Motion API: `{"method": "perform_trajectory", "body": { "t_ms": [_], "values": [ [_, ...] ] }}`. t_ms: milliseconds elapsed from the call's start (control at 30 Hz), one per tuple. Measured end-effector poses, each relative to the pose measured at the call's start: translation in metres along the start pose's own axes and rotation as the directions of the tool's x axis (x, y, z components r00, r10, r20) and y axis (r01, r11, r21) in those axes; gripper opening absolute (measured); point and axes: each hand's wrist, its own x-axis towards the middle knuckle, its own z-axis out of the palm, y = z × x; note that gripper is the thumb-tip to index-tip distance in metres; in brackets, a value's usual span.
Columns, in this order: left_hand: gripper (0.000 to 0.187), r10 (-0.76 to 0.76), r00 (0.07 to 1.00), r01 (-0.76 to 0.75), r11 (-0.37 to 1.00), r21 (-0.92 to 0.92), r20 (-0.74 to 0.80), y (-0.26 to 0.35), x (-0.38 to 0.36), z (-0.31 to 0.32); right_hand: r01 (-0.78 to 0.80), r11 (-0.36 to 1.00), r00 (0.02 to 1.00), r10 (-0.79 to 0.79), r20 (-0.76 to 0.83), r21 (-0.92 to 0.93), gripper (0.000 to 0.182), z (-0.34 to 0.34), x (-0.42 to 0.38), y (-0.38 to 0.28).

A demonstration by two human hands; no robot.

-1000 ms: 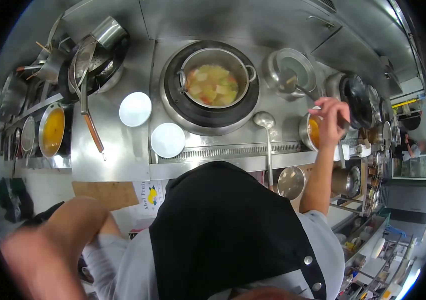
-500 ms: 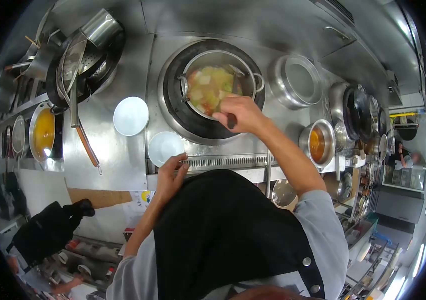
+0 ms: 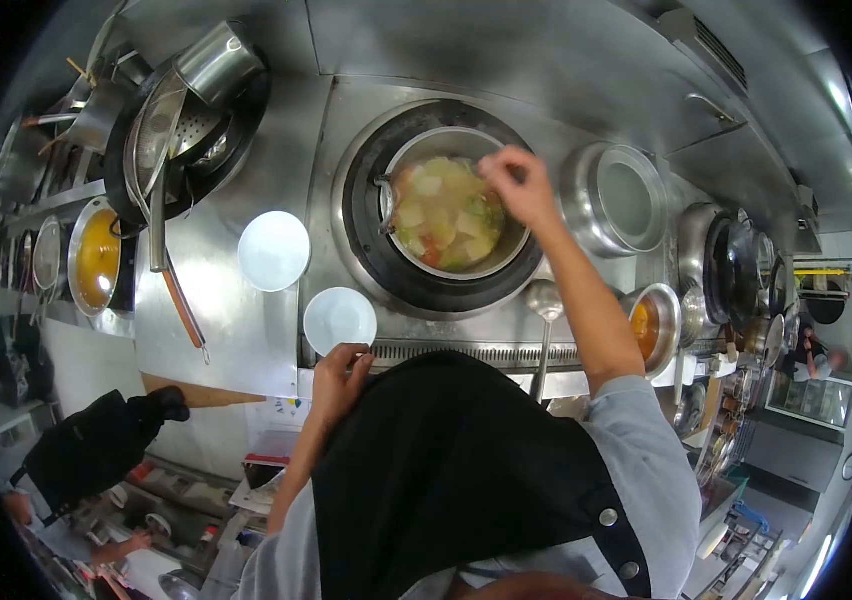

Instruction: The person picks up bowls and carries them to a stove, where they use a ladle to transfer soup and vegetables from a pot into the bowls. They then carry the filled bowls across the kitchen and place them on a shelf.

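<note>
A pot (image 3: 393, 232) of soup (image 3: 444, 212) with pale chunks and bits of orange and green sits on the black burner ring (image 3: 351, 225). My right hand (image 3: 524, 188) is over the pot's right rim, fingers curled into a pinch; I cannot tell what, if anything, is in them. My left hand (image 3: 339, 382) rests at the counter's front edge, thumb and fingers apart, fingertips right by the rim of a white bowl (image 3: 340, 320). A second white bowl (image 3: 274, 251) stands farther left. Right of the burner, below my right forearm, lies a ladle (image 3: 544, 300).
To the right are stacked metal pots (image 3: 586, 200) and a pan of orange liquid (image 3: 661, 325). On the left stand a wok (image 3: 118, 150) with strainers and a pan of yellow liquid (image 3: 96, 260). Another person (image 3: 91, 455) in black is at the lower left.
My right hand has moved up and right from over the soup to the pot's right rim. The dark-handled utensil it held no longer shows. My left hand stays by the bowl.
</note>
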Motion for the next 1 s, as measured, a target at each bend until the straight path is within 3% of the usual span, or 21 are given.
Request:
{"method": "perform_trajectory", "body": {
  "t_ms": [33, 100, 200, 433, 1000],
  "values": [
    [0.018, 0.006, 1.000, -0.006, 1.000, 0.009, 0.001, -0.001, 0.003, -0.001, -0.199, 0.970, 0.974, 0.212, -0.086, 0.136, 0.028, -0.014, 0.010, 0.014],
    [0.018, -0.001, 1.000, 0.000, 0.999, 0.032, 0.018, -0.001, 0.007, -0.002, -0.226, 0.852, 0.915, 0.352, -0.199, 0.472, 0.036, -0.038, 0.028, 0.007],
    [0.020, -0.025, 0.998, 0.021, 0.998, 0.060, 0.061, 0.000, 0.014, -0.003, -0.157, 0.743, 0.887, 0.396, -0.238, 0.651, 0.037, -0.067, 0.043, 0.030],
    [0.020, -0.025, 0.993, 0.016, 0.996, 0.083, 0.111, 0.002, 0.027, -0.001, -0.127, 0.582, 0.795, 0.544, -0.268, 0.803, 0.045, -0.093, 0.041, 0.068],
    [0.021, -0.091, 0.990, 0.077, 0.990, 0.119, 0.112, -0.016, 0.027, 0.002, 0.031, 0.357, 0.560, 0.768, -0.312, 0.934, 0.051, -0.084, -0.006, 0.114]
  ]
}}
